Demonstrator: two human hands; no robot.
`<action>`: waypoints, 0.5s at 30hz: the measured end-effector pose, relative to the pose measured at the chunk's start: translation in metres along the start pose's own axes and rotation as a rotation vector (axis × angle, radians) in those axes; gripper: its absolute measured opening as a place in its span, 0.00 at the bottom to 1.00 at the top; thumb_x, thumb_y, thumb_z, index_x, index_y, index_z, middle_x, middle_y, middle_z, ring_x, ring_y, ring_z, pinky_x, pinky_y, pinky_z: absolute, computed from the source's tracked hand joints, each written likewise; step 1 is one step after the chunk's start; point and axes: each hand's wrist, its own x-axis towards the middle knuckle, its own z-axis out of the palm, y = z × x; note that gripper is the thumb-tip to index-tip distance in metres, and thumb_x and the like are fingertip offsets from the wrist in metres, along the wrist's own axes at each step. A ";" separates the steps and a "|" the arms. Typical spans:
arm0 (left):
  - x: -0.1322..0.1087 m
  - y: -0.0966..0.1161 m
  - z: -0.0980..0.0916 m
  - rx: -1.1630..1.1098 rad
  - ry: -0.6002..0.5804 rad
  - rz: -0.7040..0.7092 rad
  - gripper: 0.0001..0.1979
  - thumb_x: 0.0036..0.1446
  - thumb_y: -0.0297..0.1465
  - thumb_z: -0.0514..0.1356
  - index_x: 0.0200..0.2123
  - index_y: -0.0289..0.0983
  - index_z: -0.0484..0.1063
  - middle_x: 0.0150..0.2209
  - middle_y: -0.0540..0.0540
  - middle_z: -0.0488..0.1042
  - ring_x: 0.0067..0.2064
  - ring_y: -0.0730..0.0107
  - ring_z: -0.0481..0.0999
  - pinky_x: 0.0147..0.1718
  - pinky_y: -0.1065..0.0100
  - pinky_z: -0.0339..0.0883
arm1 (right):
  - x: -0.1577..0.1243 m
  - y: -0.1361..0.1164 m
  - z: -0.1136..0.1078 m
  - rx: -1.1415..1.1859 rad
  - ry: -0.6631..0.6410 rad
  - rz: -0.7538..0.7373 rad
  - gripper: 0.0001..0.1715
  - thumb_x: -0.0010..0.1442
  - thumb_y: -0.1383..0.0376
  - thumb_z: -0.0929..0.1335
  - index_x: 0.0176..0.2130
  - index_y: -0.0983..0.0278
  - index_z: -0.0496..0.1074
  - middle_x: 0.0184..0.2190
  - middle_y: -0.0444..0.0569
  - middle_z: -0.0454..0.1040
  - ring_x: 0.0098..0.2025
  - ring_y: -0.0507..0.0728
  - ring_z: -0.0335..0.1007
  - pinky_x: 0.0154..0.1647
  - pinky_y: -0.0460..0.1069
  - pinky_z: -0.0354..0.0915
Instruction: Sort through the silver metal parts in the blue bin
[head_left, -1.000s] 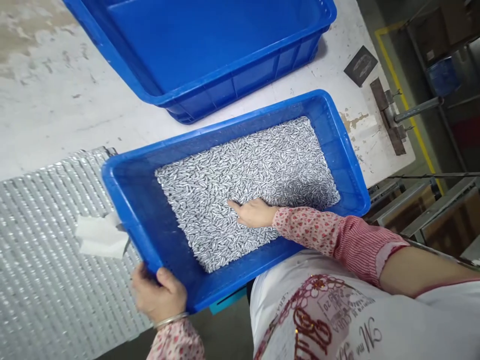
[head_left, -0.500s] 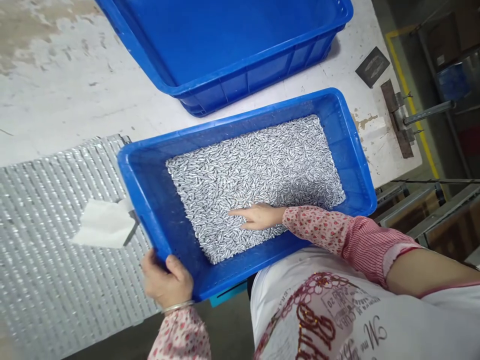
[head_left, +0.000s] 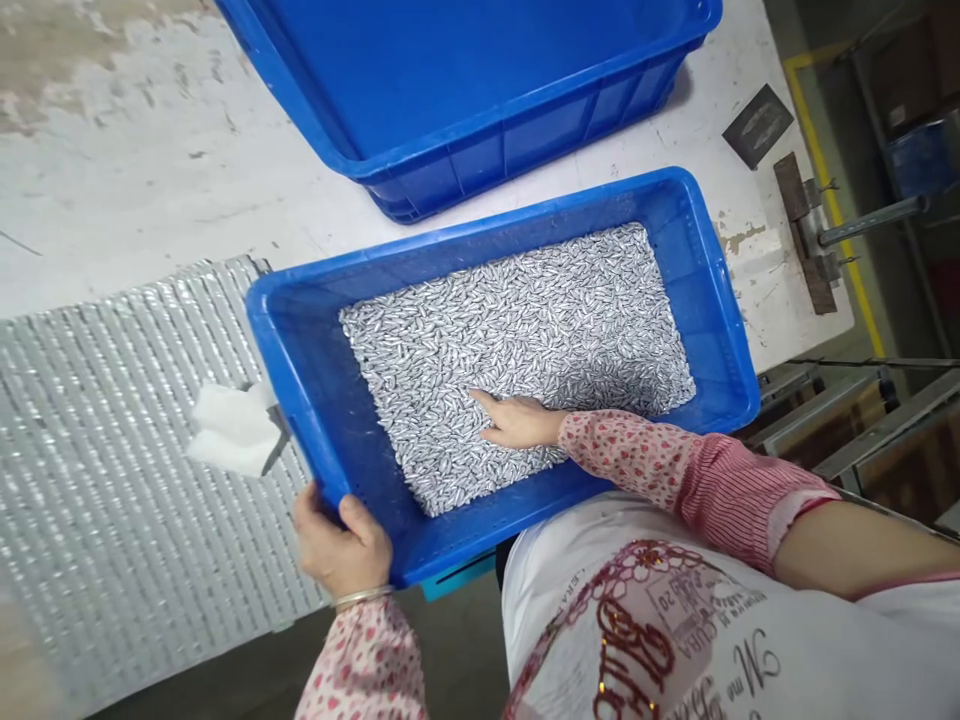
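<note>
In front of me is a blue plastic bin (head_left: 315, 420) whose floor is covered by a layer of small silvery, spindle-shaped pieces (head_left: 450, 340). My left hand (head_left: 343, 540) grips the bin's rim at its near left corner, thumb over the inner side. Over the pieces lies my right hand (head_left: 517, 422), index finger stretched out and thumb apart, palm down at their surface. I see nothing held in it; its other fingers are partly hidden.
A second blue bin (head_left: 480, 150) stands behind on the white worktop (head_left: 135, 190). Rows of silvery strips (head_left: 135, 400) cover the left, with a crumpled white paper (head_left: 232, 428) on them. A dark square plate (head_left: 757, 126) and a metal clamp (head_left: 814, 235) are at the right.
My right index finger now points further up, and the hand has shifted slightly over the pieces. My left hand keeps its grip on the rim. The white paper appears folded up more.
</note>
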 end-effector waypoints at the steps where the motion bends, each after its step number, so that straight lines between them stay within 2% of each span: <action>1: 0.000 0.000 0.000 0.002 -0.001 -0.001 0.30 0.60 0.40 0.51 0.61 0.29 0.61 0.53 0.29 0.70 0.53 0.44 0.72 0.52 0.48 0.64 | 0.004 -0.006 0.002 0.003 -0.010 0.000 0.43 0.64 0.56 0.60 0.69 0.71 0.40 0.40 0.60 0.78 0.41 0.65 0.77 0.40 0.55 0.68; 3: 0.000 -0.002 0.001 0.002 -0.002 -0.001 0.30 0.60 0.40 0.51 0.61 0.29 0.61 0.53 0.29 0.70 0.53 0.45 0.71 0.52 0.49 0.64 | 0.009 -0.017 0.009 -0.022 -0.094 -0.059 0.40 0.64 0.55 0.60 0.68 0.67 0.44 0.44 0.61 0.77 0.44 0.66 0.76 0.41 0.57 0.69; 5: 0.000 -0.004 0.002 -0.003 0.001 0.003 0.30 0.59 0.39 0.51 0.61 0.30 0.61 0.53 0.29 0.69 0.54 0.46 0.71 0.53 0.50 0.64 | 0.008 -0.026 0.019 -0.080 -0.252 -0.176 0.35 0.64 0.55 0.61 0.66 0.63 0.53 0.47 0.61 0.76 0.48 0.67 0.75 0.42 0.58 0.69; 7: 0.000 -0.005 0.002 -0.001 0.000 0.005 0.30 0.59 0.39 0.52 0.61 0.30 0.60 0.53 0.29 0.69 0.54 0.47 0.71 0.53 0.51 0.64 | -0.001 -0.031 0.029 -0.124 -0.399 -0.285 0.32 0.63 0.55 0.62 0.63 0.62 0.58 0.48 0.61 0.76 0.49 0.67 0.74 0.43 0.58 0.69; 9: 0.000 -0.004 0.001 0.004 -0.008 0.003 0.30 0.59 0.39 0.52 0.61 0.29 0.60 0.53 0.29 0.69 0.53 0.47 0.71 0.52 0.51 0.64 | -0.014 -0.029 0.035 -0.136 -0.459 -0.331 0.31 0.63 0.56 0.62 0.62 0.63 0.60 0.47 0.61 0.77 0.49 0.66 0.74 0.44 0.58 0.69; 12: 0.000 -0.001 0.000 -0.004 -0.014 -0.011 0.30 0.59 0.39 0.52 0.61 0.29 0.60 0.54 0.29 0.70 0.53 0.46 0.71 0.52 0.50 0.63 | -0.035 -0.014 0.031 -0.148 -0.390 -0.299 0.31 0.64 0.56 0.61 0.63 0.65 0.58 0.44 0.62 0.78 0.46 0.67 0.76 0.42 0.58 0.69; 15: 0.000 0.001 -0.001 -0.006 -0.006 -0.002 0.29 0.59 0.39 0.50 0.60 0.28 0.61 0.53 0.29 0.70 0.53 0.47 0.71 0.52 0.50 0.63 | -0.052 0.010 0.016 -0.201 -0.186 -0.166 0.36 0.66 0.58 0.60 0.67 0.69 0.49 0.38 0.62 0.79 0.40 0.67 0.77 0.38 0.56 0.69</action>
